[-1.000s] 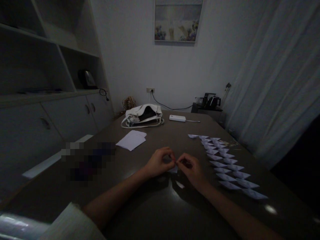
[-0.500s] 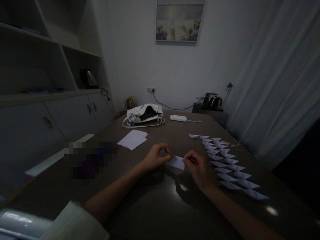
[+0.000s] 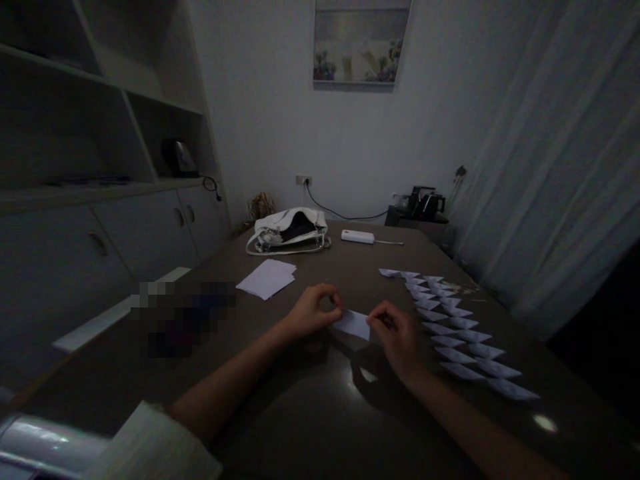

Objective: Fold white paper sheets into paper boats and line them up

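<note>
A small white piece of paper (image 3: 354,325), rectangular in outline, is stretched between my two hands over the dark table (image 3: 305,413). My left hand (image 3: 315,311) pinches its left end between thumb and fingertips. At its right end, the thumb and fingers of my right hand (image 3: 395,333) are closed on the edge. To the right of my right hand stand two rows of folded paper boats (image 3: 457,355), running away from me. Beyond my left hand lies a loose stack of white paper sheets (image 3: 267,279).
A white handbag (image 3: 290,230) and a white power bank (image 3: 357,237) with a short cable lie at the table's far end. A blurred-out patch (image 3: 193,320) covers something on the left. A silvery object (image 3: 45,440) sits at the lower left corner.
Almost nothing differs. Both hands keep their pinch on the paper, and the whole view has shifted very slightly.
</note>
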### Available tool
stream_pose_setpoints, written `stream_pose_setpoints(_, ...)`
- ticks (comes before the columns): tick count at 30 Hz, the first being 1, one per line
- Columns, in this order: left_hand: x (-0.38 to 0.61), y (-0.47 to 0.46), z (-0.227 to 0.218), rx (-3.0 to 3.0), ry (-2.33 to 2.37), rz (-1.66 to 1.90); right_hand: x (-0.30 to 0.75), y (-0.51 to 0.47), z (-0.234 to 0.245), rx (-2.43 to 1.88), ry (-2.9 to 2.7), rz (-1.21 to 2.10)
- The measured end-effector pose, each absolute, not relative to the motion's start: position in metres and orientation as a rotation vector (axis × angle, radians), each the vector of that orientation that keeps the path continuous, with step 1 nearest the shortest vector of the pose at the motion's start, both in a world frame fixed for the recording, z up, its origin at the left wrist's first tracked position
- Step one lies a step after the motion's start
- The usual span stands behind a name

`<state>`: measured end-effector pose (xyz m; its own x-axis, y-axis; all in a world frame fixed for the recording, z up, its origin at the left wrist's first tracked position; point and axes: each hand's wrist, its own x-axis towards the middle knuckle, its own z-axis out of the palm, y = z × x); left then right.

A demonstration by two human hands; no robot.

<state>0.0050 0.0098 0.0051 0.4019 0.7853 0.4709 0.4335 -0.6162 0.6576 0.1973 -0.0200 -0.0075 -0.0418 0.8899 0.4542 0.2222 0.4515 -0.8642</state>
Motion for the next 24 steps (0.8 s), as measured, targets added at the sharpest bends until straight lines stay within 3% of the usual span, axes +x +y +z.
stream_pose_setpoints(9,-0.011,0.021,0.009,2.068,1.257,1.239,0.213,-0.007,-0.008,-1.008,-1.442,0.655)
stream_pose_setpoints(17,0.005,0.010,0.003,2.180,1.014,1.085,0.207,-0.011,-0.008,-1.004,-1.557,0.702)
stream_pose_setpoints(24,0.015,0.001,0.003,2.530,1.137,0.929,0.207,-0.011,-0.009,-1.056,-1.935,0.143)
